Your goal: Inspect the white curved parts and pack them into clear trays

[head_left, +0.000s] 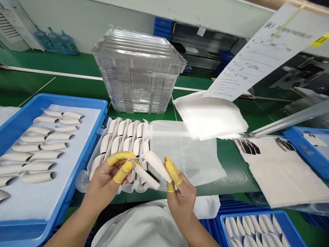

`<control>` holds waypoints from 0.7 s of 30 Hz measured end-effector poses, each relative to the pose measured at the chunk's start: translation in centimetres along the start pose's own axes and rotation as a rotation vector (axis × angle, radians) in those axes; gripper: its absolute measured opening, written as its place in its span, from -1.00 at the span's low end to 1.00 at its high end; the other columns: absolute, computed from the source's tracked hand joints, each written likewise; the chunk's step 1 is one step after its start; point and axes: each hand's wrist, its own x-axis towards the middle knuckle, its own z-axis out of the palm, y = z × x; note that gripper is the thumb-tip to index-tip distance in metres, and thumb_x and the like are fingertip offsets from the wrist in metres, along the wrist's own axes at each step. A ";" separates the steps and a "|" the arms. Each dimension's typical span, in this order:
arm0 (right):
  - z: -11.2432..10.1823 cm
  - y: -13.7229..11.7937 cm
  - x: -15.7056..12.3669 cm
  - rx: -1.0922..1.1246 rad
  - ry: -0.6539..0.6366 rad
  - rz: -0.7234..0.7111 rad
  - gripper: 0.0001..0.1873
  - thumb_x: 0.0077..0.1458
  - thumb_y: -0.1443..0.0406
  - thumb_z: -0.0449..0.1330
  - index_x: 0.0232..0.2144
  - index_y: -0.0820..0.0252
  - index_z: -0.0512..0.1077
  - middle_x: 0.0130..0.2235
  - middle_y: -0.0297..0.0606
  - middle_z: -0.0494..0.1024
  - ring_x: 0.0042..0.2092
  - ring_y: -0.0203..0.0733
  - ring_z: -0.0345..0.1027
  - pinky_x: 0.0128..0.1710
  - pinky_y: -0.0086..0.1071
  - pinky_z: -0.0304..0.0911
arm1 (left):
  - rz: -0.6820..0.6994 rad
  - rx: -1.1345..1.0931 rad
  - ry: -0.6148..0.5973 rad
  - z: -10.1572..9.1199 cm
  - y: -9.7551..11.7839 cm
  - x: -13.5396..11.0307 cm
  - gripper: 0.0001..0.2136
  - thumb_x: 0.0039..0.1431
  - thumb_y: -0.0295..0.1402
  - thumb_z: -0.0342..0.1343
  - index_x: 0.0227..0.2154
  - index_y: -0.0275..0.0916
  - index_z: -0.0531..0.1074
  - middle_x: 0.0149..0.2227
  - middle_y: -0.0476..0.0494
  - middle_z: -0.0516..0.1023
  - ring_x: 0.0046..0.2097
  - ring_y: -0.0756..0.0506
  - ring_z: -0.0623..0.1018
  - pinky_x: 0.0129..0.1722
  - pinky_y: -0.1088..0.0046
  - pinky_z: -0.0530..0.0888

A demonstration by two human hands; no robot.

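Note:
My left hand (106,178), with yellow finger cots on thumb and finger, pinches a thin cream-coloured piece with a dark edge (146,176). In my right hand (181,195), also in yellow finger cots, is a curved cream shell piece (155,163), gripped at its lower right end. The two pieces are close together; whether they touch I cannot tell. Below them, rows of similar cream pieces (117,144) stand with white sheets between them, partly hidden by my left hand. A thin white sheet (185,151) spreads to the right of these rows.
On the left is a blue tray (88,97) with cream shells on white paper. A stack of clear plastic trays (138,68) stands behind. White sheets (213,116) and a hanging printed paper (257,51) are at right. Another blue tray (285,216) of shells sits lower right.

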 end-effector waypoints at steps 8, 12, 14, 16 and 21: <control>1.0 -0.7 -1.6 -0.017 -0.071 -0.105 -0.26 0.18 0.56 0.03 0.33 -0.07 0.12 0.18 -0.17 0.47 0.06 -0.12 0.51 -0.04 -0.31 0.52 | -0.147 -0.196 0.091 2.4 1.1 1.0 -0.85 0.10 -0.23 0.29 -0.33 -0.17 0.50 -0.50 0.07 0.44 -0.51 0.12 0.34 -0.56 0.68 0.31; 1.6 -0.9 -2.3 0.065 -0.074 -0.077 -0.28 0.17 0.55 0.08 0.30 -0.09 0.18 0.17 -0.20 0.48 0.08 -0.11 0.49 0.01 -0.29 0.49 | -0.224 -0.288 0.120 2.5 1.0 1.5 -0.71 0.03 -0.20 0.34 -0.22 -0.13 0.45 -0.50 0.10 0.44 -0.50 0.09 0.37 -0.52 0.64 0.37; 1.7 -1.1 -2.4 0.102 -0.079 -0.038 -0.29 0.17 0.55 0.09 0.28 -0.12 0.21 0.17 -0.22 0.48 0.09 -0.11 0.48 0.02 -0.28 0.49 | -0.228 -0.281 0.133 2.4 1.0 1.6 -0.68 0.02 -0.19 0.35 -0.19 -0.14 0.45 -0.50 0.09 0.45 -0.47 0.07 0.40 -0.47 0.61 0.41; 1.8 -1.4 -2.3 0.159 -0.093 0.038 -0.31 0.18 0.52 0.11 0.26 -0.17 0.25 0.17 -0.26 0.49 0.09 -0.09 0.48 0.02 -0.25 0.49 | -0.190 -0.219 0.133 2.3 1.0 1.7 -0.73 0.03 -0.20 0.33 -0.23 -0.18 0.49 -0.48 0.05 0.48 -0.44 0.05 0.44 -0.44 0.59 0.44; 1.7 -2.6 -1.8 0.388 -0.166 0.307 -0.51 0.21 0.37 0.19 0.14 -0.17 0.41 0.08 -0.23 0.56 0.06 -0.02 0.49 0.03 -0.14 0.48 | -0.074 -0.119 0.143 2.0 0.9 2.1 -0.84 0.09 -0.23 0.29 -0.30 -0.17 0.55 -0.38 -0.03 0.57 -0.35 0.01 0.51 -0.32 0.52 0.49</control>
